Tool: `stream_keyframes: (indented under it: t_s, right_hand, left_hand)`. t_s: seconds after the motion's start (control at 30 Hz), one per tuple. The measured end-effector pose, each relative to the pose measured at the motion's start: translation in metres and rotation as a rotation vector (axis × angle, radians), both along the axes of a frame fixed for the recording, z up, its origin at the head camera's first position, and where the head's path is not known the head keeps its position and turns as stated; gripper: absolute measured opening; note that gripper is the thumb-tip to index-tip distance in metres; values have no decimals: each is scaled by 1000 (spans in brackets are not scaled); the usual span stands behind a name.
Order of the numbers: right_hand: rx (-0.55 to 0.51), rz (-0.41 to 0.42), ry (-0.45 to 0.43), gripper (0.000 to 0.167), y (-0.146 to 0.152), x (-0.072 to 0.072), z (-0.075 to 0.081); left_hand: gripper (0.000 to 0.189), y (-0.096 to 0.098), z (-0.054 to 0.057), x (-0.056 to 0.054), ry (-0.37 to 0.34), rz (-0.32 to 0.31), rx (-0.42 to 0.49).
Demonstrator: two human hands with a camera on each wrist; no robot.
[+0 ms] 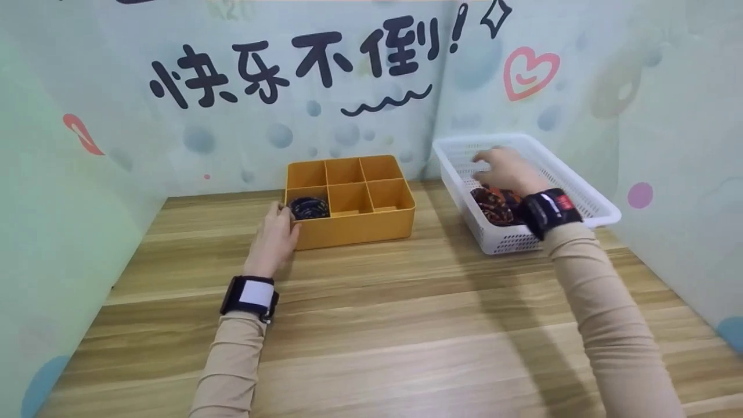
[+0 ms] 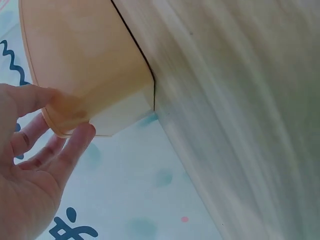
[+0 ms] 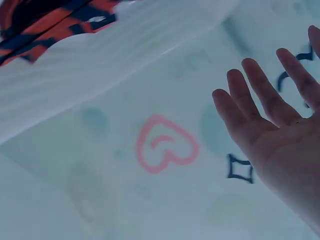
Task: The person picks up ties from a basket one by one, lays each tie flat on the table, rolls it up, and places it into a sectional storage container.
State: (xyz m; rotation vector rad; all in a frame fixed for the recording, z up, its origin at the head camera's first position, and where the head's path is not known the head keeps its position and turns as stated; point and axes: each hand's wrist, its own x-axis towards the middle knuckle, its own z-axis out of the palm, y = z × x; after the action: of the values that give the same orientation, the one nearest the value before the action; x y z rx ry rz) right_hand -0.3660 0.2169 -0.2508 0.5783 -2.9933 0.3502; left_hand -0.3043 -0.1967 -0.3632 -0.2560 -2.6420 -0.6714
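Note:
At the front left corner of an orange divided box [image 1: 354, 229], my left hand [image 1: 274, 238] holds the wall, thumb on the front face and fingers around the left side. The left wrist view shows the left hand [image 2: 40, 155] touching the box's outer wall [image 2: 90, 55]. A dark patterned cloth roll [image 1: 309, 208] lies in the front left compartment. Over a white perforated basket [image 1: 580, 206] hovers my right hand [image 1: 508, 168], holding nothing; its fingers are spread in the right wrist view. Patterned orange and dark cloths [image 1: 493, 208] lie in the basket, partly hidden by the right wrist.
Box and basket stand on a wood-grain table [image 1: 371, 325], a gap between them. Behind them rises a pale printed wall [image 1: 360, 128] with dark lettering; side panels [image 1: 685, 174] close in both sides. The box's other compartments show bare bottoms or walls.

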Motion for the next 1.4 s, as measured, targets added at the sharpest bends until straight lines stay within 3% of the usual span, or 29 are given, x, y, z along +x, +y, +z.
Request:
stream_keyframes:
  t_s: [0.2,0.47,0.57,0.8,1.13,1.3,1.4]
  right_hand:
    - [12,-111,-110,40,46,-8,-24]
    - [29,-212,-286,35,58,-11,-48]
    - [42,-242,-304,39,59,-11,-55]
    - [36,-250,-225,62,59,-13,-68]
    - [42,-203,-122,21,61,-19,-66]
    - [35,-175,-51,21,65,-21,-55]
    - [58,-182,45,22,65,-18,-40]
  left_hand:
    - [30,-3,0,3,-20,6,-25]
    - [25,-1,2,2,-2,-2,-32]
    - [25,-1,2,1,0,-4,-31]
    - [27,-1,3,2,-14,-3,-44]
    - [24,-3,2,0,-7,-11,-36]
    - [24,-2,4,1,-23,-15,-44]
    - [24,-1,6,2,-22,-16,-54]
